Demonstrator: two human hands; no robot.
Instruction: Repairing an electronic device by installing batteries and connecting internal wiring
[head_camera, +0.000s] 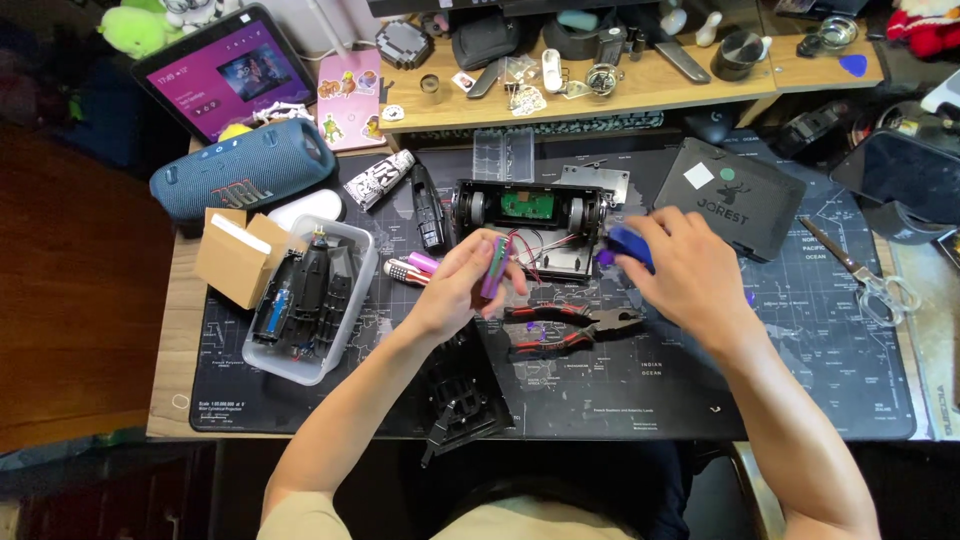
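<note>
Head view, left to right. Open cardboard box (235, 256) at the desk's left edge; contents not visible. Beside it a clear plastic tub (352, 312) holding black plastic housing parts (303, 292), loosely piled. Near the tub, a pink cylinder cell (422, 262) lies on the dark desk mat (800, 350).

Left hand (455, 285): grip pinched on a purple cylinder cell (494, 266), held upright above the mat, thin wires trailing from it toward the opened black device (530, 210) behind. Cell looks rigid, smooth-wrapped, likely slippery and fairly dense; best held around the middle of the body, clear of the ends and the fragile wires.

Red-handled pliers (560, 328) lie just below the hands.

Right hand (690, 275): grip curled around a small blue object (630, 245), mostly hidden. Black zip case (740, 195) just behind; scissors (870, 280) well apart at right.
</note>
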